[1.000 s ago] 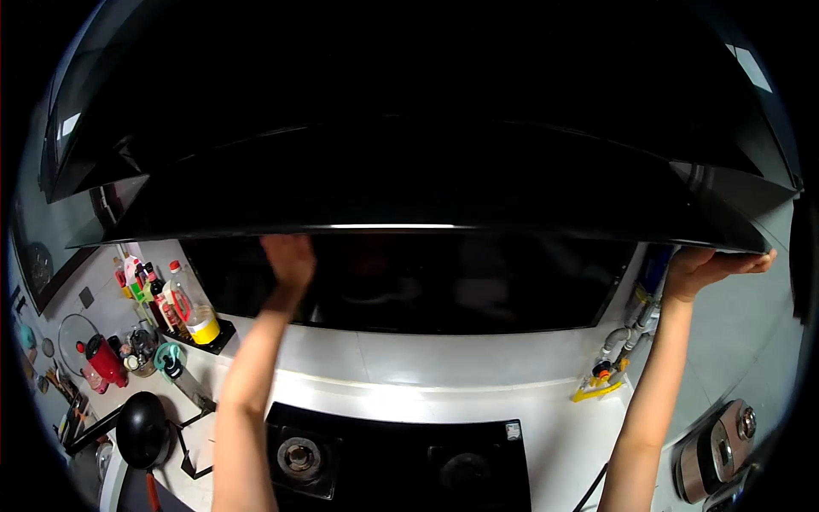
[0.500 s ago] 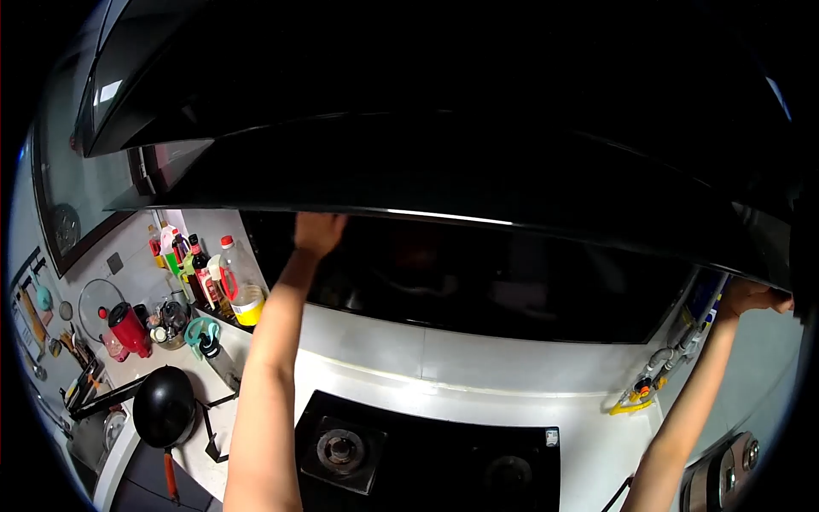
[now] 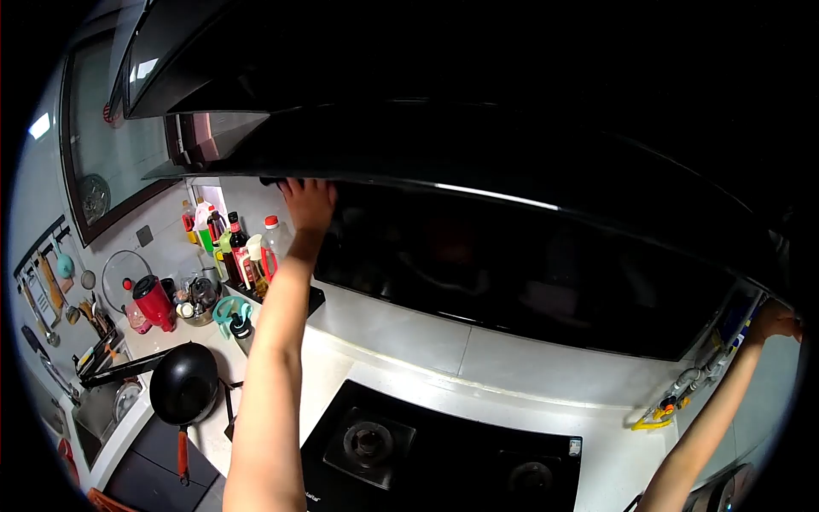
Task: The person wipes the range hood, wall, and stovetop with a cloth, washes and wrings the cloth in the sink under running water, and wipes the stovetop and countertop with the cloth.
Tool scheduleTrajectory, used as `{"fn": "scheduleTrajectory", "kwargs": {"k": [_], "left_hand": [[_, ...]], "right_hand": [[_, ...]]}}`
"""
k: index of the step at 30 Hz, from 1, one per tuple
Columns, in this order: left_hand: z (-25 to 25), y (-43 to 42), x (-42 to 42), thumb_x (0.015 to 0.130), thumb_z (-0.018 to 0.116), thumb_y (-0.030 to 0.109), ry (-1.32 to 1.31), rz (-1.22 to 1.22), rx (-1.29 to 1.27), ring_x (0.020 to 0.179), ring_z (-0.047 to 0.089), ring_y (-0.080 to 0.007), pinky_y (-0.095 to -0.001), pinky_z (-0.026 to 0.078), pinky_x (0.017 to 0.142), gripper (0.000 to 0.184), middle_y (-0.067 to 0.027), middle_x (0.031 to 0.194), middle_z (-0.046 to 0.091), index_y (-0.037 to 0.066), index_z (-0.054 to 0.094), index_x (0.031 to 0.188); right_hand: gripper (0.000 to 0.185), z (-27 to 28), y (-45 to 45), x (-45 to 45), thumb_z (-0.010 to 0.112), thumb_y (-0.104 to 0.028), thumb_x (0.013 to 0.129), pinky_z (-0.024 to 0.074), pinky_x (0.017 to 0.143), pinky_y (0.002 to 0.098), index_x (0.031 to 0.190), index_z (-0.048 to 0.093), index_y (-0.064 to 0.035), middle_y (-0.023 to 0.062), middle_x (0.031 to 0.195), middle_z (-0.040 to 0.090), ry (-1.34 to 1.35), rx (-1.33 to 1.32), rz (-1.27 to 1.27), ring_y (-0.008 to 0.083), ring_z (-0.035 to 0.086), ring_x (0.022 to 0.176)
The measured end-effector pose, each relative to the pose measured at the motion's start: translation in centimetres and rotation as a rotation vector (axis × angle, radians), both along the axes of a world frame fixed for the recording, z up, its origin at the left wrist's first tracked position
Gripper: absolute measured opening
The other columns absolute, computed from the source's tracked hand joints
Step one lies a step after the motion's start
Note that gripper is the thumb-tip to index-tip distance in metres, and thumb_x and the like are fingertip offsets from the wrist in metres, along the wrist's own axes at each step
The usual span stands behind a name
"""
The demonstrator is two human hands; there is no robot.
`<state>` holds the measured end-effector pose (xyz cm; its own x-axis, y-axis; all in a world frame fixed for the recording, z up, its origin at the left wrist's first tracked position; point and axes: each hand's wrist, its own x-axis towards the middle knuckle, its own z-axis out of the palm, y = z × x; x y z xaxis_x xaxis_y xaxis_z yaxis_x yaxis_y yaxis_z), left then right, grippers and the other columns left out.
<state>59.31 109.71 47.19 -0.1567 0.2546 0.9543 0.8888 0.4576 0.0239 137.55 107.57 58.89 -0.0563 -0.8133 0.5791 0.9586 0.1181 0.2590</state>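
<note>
A black range hood (image 3: pixel 478 141) fills the upper view, its front edge running across above my arms. My left hand (image 3: pixel 309 205) is raised under that edge, fingers pointing up and apart, against the left part of the dark glossy panel (image 3: pixel 512 269) below it. My right hand (image 3: pixel 776 324) is at the hood's far right lower corner, its fingers bent at the edge and partly in shadow. Below my arms lies a black gas hob (image 3: pixel 461 469) with two burners showing.
On the left counter are several sauce and oil bottles (image 3: pixel 235 243), a red blender-like jug (image 3: pixel 153 303) and a black wok (image 3: pixel 185 384) with a wooden handle. A yellow gas hose (image 3: pixel 653 422) and pipes are at the right wall. Utensils (image 3: pixel 51 286) hang at the far left.
The view has shifted, so the counter and hob appear further right. The fingers of my left hand now show at the panel, where the hood's edge hid them before. My right hand stays at the corner.
</note>
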Motion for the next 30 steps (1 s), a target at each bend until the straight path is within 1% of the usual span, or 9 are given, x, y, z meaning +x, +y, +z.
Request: {"fn": "scheduleTrajectory", "kwargs": {"k": [2, 11, 17, 22, 23, 24, 26, 27, 30], "left_hand": [[-3.8, -0.5, 0.8, 0.078, 0.054, 0.033, 0.288, 0.043, -0.054, 0.111, 0.040, -0.0344, -0.0540, 0.032, 0.092, 0.048, -0.0088, 0.118, 0.050, 0.012, 0.049, 0.120], [-18.1, -3.4, 3.3, 0.080, 0.044, 0.027, -0.180, -0.298, -0.205, 0.100, 0.048, -0.0343, -0.0452, 0.036, 0.088, 0.051, -0.0188, 0.119, 0.049, 0.003, 0.043, 0.126], [-11.8, 4.9, 11.0, 0.086, 0.038, 0.026, -0.361, -0.220, 0.195, 0.115, 0.035, -0.0447, -0.0498, 0.030, 0.093, 0.049, -0.0282, 0.131, 0.034, -0.003, 0.038, 0.126], [-8.9, 6.6, 27.3, 0.083, 0.047, 0.032, -0.161, -0.353, 0.076, 0.127, 0.013, -0.0513, -0.0643, 0.020, 0.094, 0.054, -0.0290, 0.134, 0.027, 0.001, 0.038, 0.126], [-9.3, 8.3, 31.6, 0.083, 0.045, 0.036, -0.020, -0.552, 0.243, 0.128, 0.013, -0.0505, -0.0635, 0.021, 0.094, 0.053, -0.0248, 0.131, 0.031, 0.004, 0.039, 0.126], [-8.4, 6.8, 37.1, 0.087, 0.035, 0.040, -0.155, -0.514, -0.206, 0.127, 0.016, -0.0487, -0.0604, 0.020, 0.096, 0.053, -0.0182, 0.138, 0.027, 0.011, 0.035, 0.131], [-10.9, 8.8, 46.5, 0.089, 0.030, 0.039, 0.099, -0.507, -0.308, 0.122, 0.033, -0.0310, -0.0516, 0.031, 0.093, 0.050, -0.0092, 0.144, 0.024, 0.016, 0.034, 0.134], [-8.2, 6.1, 50.0, 0.090, 0.032, 0.035, -0.078, -0.777, -0.583, 0.115, 0.043, -0.0242, -0.0464, 0.034, 0.090, 0.047, -0.0081, 0.143, 0.026, 0.015, 0.036, 0.132], [-11.5, 8.3, 58.2, 0.089, 0.039, 0.032, 0.039, -1.151, -0.552, 0.108, 0.050, -0.0212, -0.0419, 0.037, 0.091, 0.046, -0.0090, 0.135, 0.040, 0.014, 0.039, 0.131]], "right_hand": [[0.046, -0.1, 0.1, 0.0, 0.040, -0.036, 0.093, 0.0326, 0.084, 0.0371, 0.113, 0.031, 0.0039, 0.0156, 0.109, 0.034, -0.002, -0.002, 0.000, 0.0258, 0.038, 0.096], [0.043, -0.4, -0.3, 0.9, 0.042, -0.032, 0.093, 0.0322, 0.083, 0.0373, 0.113, 0.033, 0.0048, 0.0159, 0.110, 0.036, -0.010, -0.052, 0.025, 0.0257, 0.038, 0.096], [0.044, -0.6, -1.4, 0.5, 0.045, -0.031, 0.092, 0.0311, 0.085, 0.0382, 0.114, 0.032, 0.0052, 0.0161, 0.110, 0.033, -0.078, -0.095, 0.173, 0.0263, 0.037, 0.096], [0.052, -0.6, -2.2, 0.6, 0.046, -0.030, 0.091, 0.0281, 0.092, 0.0410, 0.122, 0.021, 0.0036, 0.0187, 0.118, 0.026, -0.112, -0.088, 0.037, 0.0279, 0.035, 0.104], [0.055, -0.8, -2.1, 1.2, 0.046, -0.028, 0.091, 0.0269, 0.094, 0.0417, 0.126, 0.018, 0.0029, 0.0199, 0.122, 0.024, -0.124, -0.096, 0.002, 0.0287, 0.034, 0.107], [0.056, -0.7, -2.7, 0.0, 0.046, -0.027, 0.091, 0.0256, 0.096, 0.0421, 0.128, 0.015, 0.0022, 0.0210, 0.124, 0.023, -0.095, -0.103, -0.018, 0.0296, 0.033, 0.110], [0.059, -1.3, -3.2, -0.8, 0.043, -0.022, 0.091, 0.0187, 0.102, 0.0449, 0.134, 0.009, 0.0001, 0.0244, 0.134, 0.013, -0.017, -0.154, -0.096, 0.0340, 0.025, 0.122], [0.059, -1.5, -3.4, -0.9, 0.043, -0.021, 0.091, 0.0174, 0.103, 0.0458, 0.134, 0.009, 0.0000, 0.0247, 0.135, 0.012, -0.030, -0.168, -0.069, 0.0347, 0.023, 0.123], [0.059, -1.9, -3.5, -0.7, 0.043, -0.015, 0.089, 0.0106, 0.106, 0.0483, 0.135, 0.008, -0.0008, 0.0258, 0.138, 0.006, -0.067, -0.200, -0.020, 0.0360, 0.012, 0.130]]}}
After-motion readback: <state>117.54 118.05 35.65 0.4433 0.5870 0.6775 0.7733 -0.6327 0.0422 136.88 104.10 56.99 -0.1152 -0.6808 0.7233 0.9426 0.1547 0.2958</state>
